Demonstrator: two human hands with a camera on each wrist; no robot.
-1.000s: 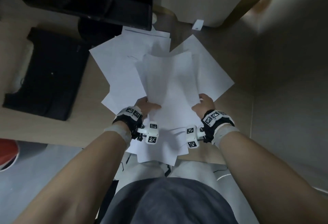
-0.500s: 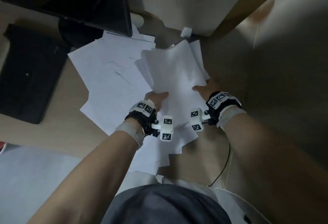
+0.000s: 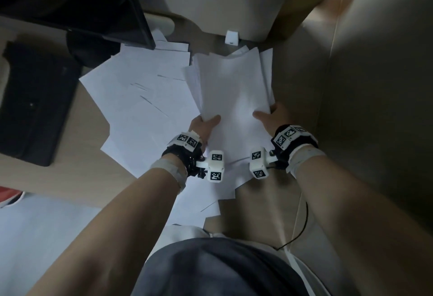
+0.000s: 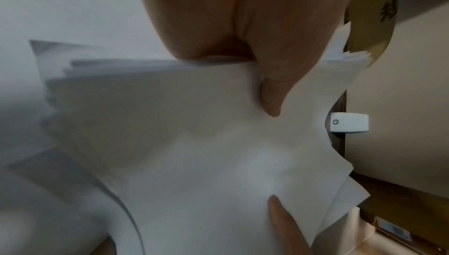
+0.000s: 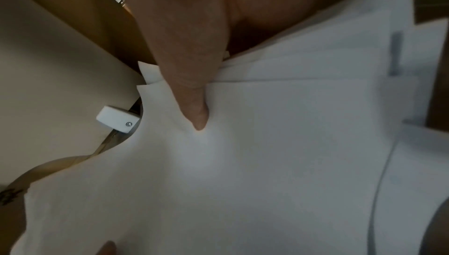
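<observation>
White paper sits clamped in both hands. The left hand [image 3: 203, 127] pinches the near left edge of a stack of sheets [image 3: 234, 89], with its thumb [image 4: 272, 94] laid on the top page and the fingers tucked out of sight underneath. The right hand [image 3: 273, 116] grips the near right edge in the same way, thumb [image 5: 194, 103] pressed onto the top page. The stack runs away from the body between the two hands. Its edges are uneven and fanned, and its far end lies close to a small white bracket [image 3: 232, 37]. More loose sheets [image 3: 145, 108] lie spread over the pale wooden tabletop [image 3: 65, 178] to the left and beneath, and some overhang its near edge. Farther left are a black keyboard [image 3: 35, 101] and a dark monitor [image 3: 70, 3].
</observation>
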